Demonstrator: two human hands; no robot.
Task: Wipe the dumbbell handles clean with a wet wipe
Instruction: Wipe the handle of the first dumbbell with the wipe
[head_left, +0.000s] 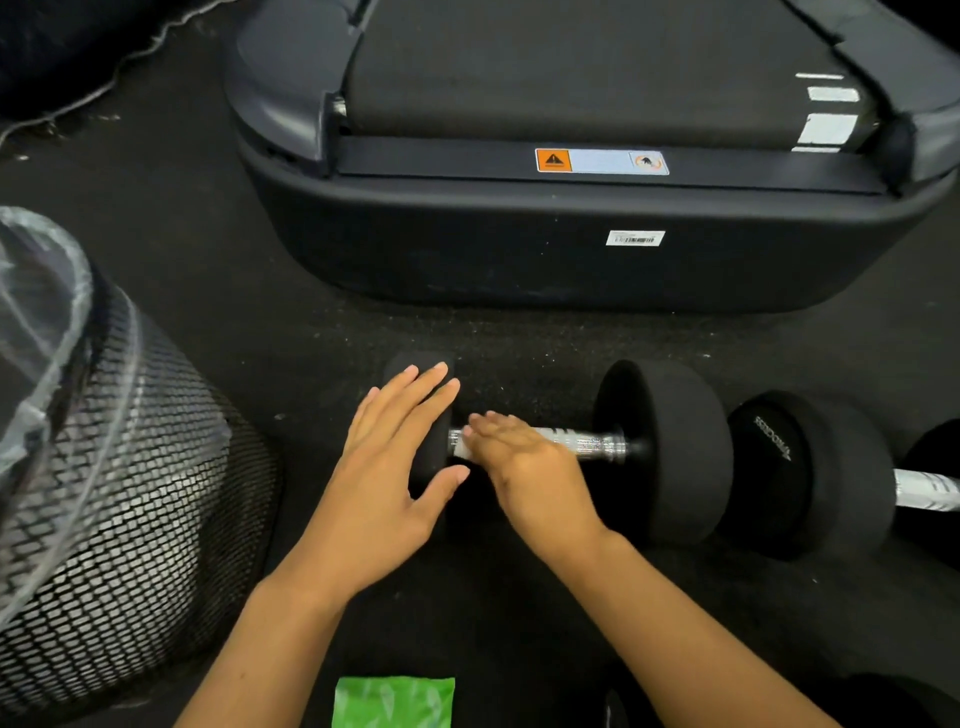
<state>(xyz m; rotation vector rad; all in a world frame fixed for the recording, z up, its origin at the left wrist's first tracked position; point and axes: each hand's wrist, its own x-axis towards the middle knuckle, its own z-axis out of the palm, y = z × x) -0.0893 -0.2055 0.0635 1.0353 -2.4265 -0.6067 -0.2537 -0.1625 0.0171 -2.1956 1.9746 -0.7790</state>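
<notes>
A black dumbbell (670, 447) lies on the dark floor with its chrome handle (587, 444) running left to right. My left hand (384, 478) lies flat on its left head (415, 364), fingers spread and gripping nothing. Over the left part of the handle is my right hand (530, 467), blurred, fingers curved down onto the bar. A small white patch, apparently the wet wipe (460, 449), shows under its fingertips. A second black dumbbell (810, 467) lies just to the right, its handle (924, 488) reaching the frame edge.
A green wipe pack (393, 701) lies on the floor by the bottom edge between my forearms. A black mesh bin (130, 493) with a clear liner stands at the left. The rear end of a treadmill (571, 249) sits just beyond the dumbbells.
</notes>
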